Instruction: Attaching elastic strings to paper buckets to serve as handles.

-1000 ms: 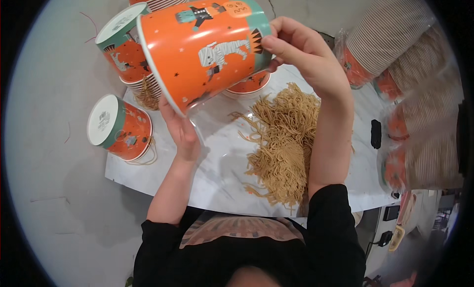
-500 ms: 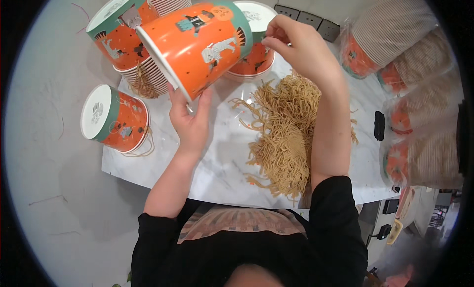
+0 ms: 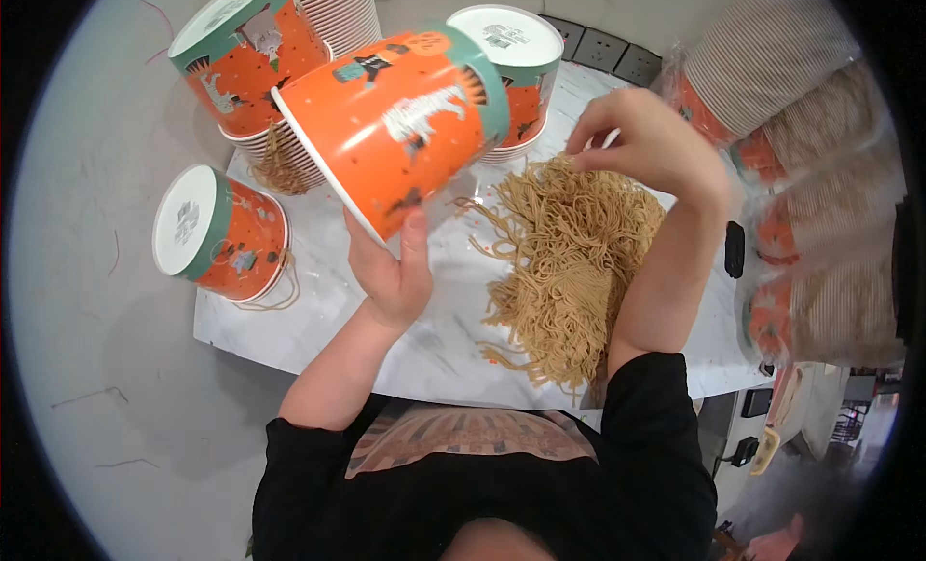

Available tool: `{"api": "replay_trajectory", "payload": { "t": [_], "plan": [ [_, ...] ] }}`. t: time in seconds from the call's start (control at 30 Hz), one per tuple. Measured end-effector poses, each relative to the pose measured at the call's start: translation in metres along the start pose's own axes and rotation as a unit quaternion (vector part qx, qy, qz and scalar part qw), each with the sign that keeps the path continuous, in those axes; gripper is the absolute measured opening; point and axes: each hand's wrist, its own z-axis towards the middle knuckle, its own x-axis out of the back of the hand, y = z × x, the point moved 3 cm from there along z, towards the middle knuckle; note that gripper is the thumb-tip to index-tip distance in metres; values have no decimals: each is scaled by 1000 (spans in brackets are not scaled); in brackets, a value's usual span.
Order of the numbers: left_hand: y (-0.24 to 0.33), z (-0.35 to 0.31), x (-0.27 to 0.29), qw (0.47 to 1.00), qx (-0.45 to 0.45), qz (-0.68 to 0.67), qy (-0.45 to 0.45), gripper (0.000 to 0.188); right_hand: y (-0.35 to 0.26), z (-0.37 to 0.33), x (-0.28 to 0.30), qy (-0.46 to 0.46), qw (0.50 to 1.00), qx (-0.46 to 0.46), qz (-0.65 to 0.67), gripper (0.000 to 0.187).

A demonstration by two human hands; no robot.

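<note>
My left hand [image 3: 391,272] grips the white rim of an orange and green paper bucket [image 3: 371,141], thumb outside and the other fingers hidden behind it. The bucket is tilted, its rim toward the lower left and its green base end toward the upper right. Below and right of it lies a heap of tan cords [image 3: 559,272] on the white marbled table [image 3: 424,358]. Over the heap's far end my right hand [image 3: 646,146] is closed in a pinch, fingertips at the top strands. What it pinches, if anything, cannot be made out.
Upside-down matching buckets stand behind [image 3: 506,35], at the far left on a stack [image 3: 256,54], and at the left edge [image 3: 222,233]. Plastic-wrapped bucket stacks [image 3: 772,59] line the right side. Black sockets [image 3: 600,48] are at the back; a small black object [image 3: 734,249] lies right.
My right hand has moved away from the bucket's base, rightward and down to the cord heap. The bucket in my left hand has shifted slightly right and nearer to me.
</note>
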Motion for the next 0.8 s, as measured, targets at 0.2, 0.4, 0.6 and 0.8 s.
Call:
{"api": "replay_trajectory", "payload": {
  "t": [0.2, 0.4, 0.6, 0.8],
  "plan": [
    [-7, 8, 0, 988, 41, -128, 75, 37, -35, 49, -89, -217, 966, -38, -139, 29],
    [-3, 9, 3, 976, 120, -169, 63, 38, -31, 48, -130, -354, 922, 18, -156, 34],
    [-5, 12, -2, 960, 178, -214, 44, 42, -15, 46, -118, -354, 933, 60, -35, 22],
    [-4, 16, -2, 961, 176, -203, 58, 61, -13, 37, -64, -197, 976, 87, 34, 3]
  ]
}}
